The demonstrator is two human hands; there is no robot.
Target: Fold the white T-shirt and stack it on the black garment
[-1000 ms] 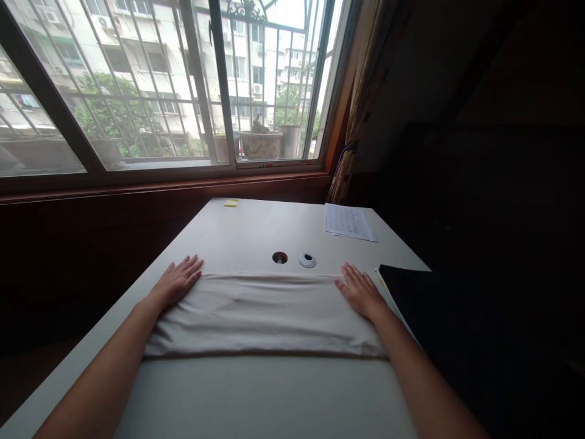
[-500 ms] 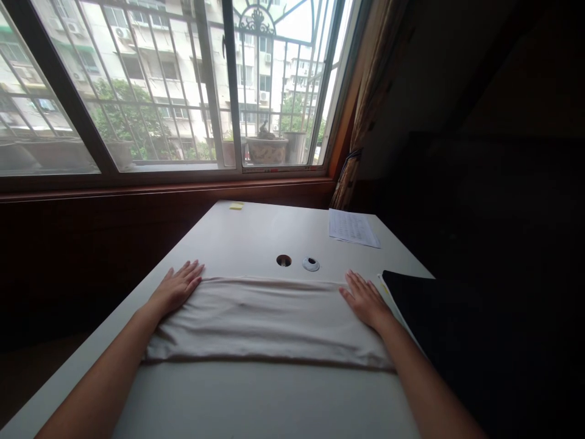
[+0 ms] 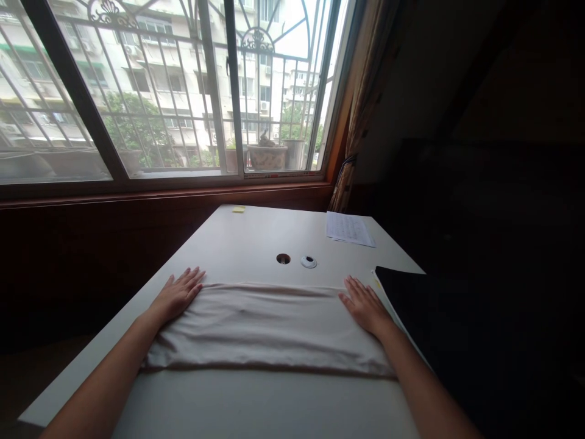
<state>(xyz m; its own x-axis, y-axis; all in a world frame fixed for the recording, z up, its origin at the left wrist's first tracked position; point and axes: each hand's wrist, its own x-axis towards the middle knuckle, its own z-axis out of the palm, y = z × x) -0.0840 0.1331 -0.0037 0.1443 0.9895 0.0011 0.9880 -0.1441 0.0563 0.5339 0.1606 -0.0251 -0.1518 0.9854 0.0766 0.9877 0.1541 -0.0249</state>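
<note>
A pale beige cloth (image 3: 274,329), folded into a long band, lies across the white table (image 3: 256,244). Soft wrinkles run along its length. My left hand (image 3: 180,294) rests flat on its far left corner, fingers stretched out and partly on the tabletop. At the far right corner, my right hand (image 3: 364,306) lies flat with the fingers extended. Neither hand grips the cloth. What kind of cloth item it is, I cannot tell.
Beyond the cloth are a round cable hole (image 3: 283,259) and its loose white cover (image 3: 309,261). Printed papers (image 3: 351,229) lie at the far right, a yellow sticky note (image 3: 238,210) at the far left. A dark flat item (image 3: 411,305) covers the right edge. A barred window (image 3: 183,91) stands behind.
The cloth and both hands sit slightly lower in the picture, nearer to me. The window view has shifted a little too. Both hands stay flat on the cloth.
</note>
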